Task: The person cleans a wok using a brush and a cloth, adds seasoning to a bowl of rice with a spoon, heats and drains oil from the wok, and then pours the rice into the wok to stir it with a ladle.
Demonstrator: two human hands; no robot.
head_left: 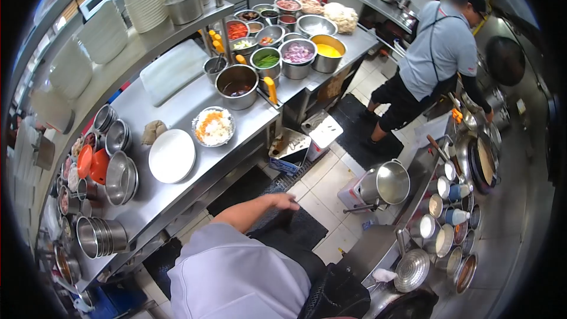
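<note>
Holding the left hand [283, 202] out above the tiled floor [319, 178], with grip apart, fingers loosely spread and free of any object. Cannot tell the state of the right hand's grip, out of view. Nearest to the left hand, can see a tall metal pot [385, 183], standing low beside the aisle, and a white-topped bin [325, 130] near the bench [149, 192]. On the bench, can see a bowl of rice with orange bits [213, 127] just beside a white plate [172, 156], with a deep pot of dark liquid [237, 87] near and a cutting board [180, 72] behind. Farther along, can make out tubs of sliced purple onion [297, 53] and yellow liquid [328, 51], side by side. Across the aisle, can see a co-worker [444, 53] leaning toward pans [485, 156], and a round strainer [411, 270] near small pots [445, 240]
</note>
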